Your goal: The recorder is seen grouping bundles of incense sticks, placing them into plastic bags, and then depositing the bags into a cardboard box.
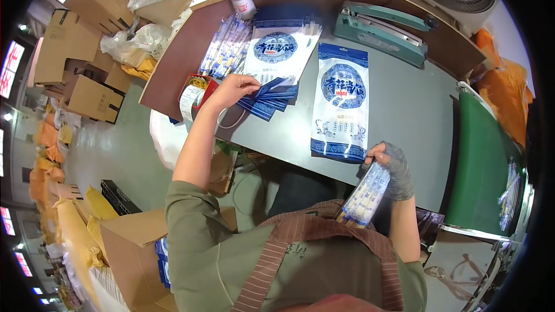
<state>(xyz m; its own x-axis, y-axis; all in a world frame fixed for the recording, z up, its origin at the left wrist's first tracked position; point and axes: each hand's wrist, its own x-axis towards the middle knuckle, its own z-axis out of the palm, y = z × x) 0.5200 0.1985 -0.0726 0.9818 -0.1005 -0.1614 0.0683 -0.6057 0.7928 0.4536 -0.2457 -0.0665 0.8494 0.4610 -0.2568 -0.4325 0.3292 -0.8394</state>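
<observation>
My right hand point(395, 167), in a grey fingerless glove, is closed around a bundle of chopsticks point(367, 194) in blue-and-white wrappers, held at the table's front edge. My left hand point(238, 89) pinches the lower edge of a pouch in a fanned stack of blue-and-white pouches point(274, 52); its fingertips are partly hidden. A single flat pouch point(340, 101) lies between my hands, its lower corner near my right fingers. Beside the stack, several wrapped chopsticks point(227, 46) lie in a loose heap.
A red box of yellow bands point(198, 89) stands left of my left hand. At the back sit a green heat sealer point(381, 33) and a small white jar point(244, 7). A raised brown rim point(167, 75) borders the table point(404, 98). A green surface point(483, 162) lies right; an open carton point(130, 254), lower left.
</observation>
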